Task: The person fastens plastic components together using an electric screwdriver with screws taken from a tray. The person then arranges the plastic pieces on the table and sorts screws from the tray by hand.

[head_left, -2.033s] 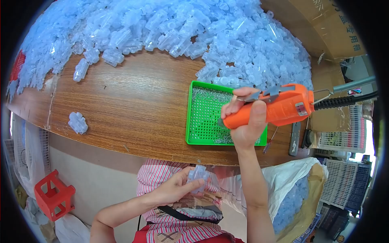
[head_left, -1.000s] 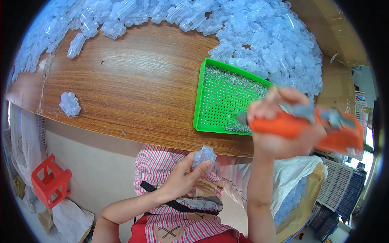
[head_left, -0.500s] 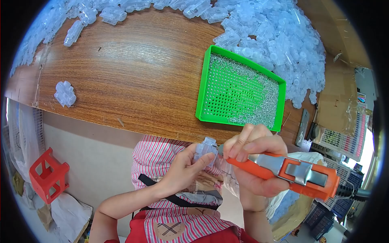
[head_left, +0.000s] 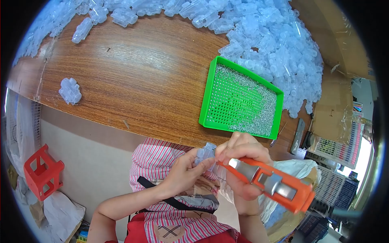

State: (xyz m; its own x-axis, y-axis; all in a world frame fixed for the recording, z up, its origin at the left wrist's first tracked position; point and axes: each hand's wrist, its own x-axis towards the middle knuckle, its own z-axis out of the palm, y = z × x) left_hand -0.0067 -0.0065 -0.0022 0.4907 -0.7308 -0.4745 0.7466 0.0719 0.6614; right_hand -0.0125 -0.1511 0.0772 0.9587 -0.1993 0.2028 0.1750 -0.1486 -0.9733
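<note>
My left hand [head_left: 183,171] pinches a clear plastic part [head_left: 206,154] just off the table's front edge, above the striped apron. Wrapped round an orange power screwdriver [head_left: 273,184], my right hand [head_left: 243,156] is right beside the clear part. The tool's front end points at the part, but its tip is hidden by the fingers. Behind my right hand lies a green perforated tray [head_left: 206,99] holding many small silver screws [head_left: 263,117], mostly along its right side and front.
A large pile of clear parts [head_left: 275,52] covers the back of the wooden table [head_left: 142,77]. One clear part [head_left: 70,91] lies at the left. A red stool [head_left: 43,172] stands on the floor. An open sack [head_left: 300,170] is at the lower right, near stacked crates [head_left: 330,182].
The orange screwdriver has come from over the green tray down to the clear part in my left hand. Over the last half second its rear end has swung lower. My left hand keeps its hold.
</note>
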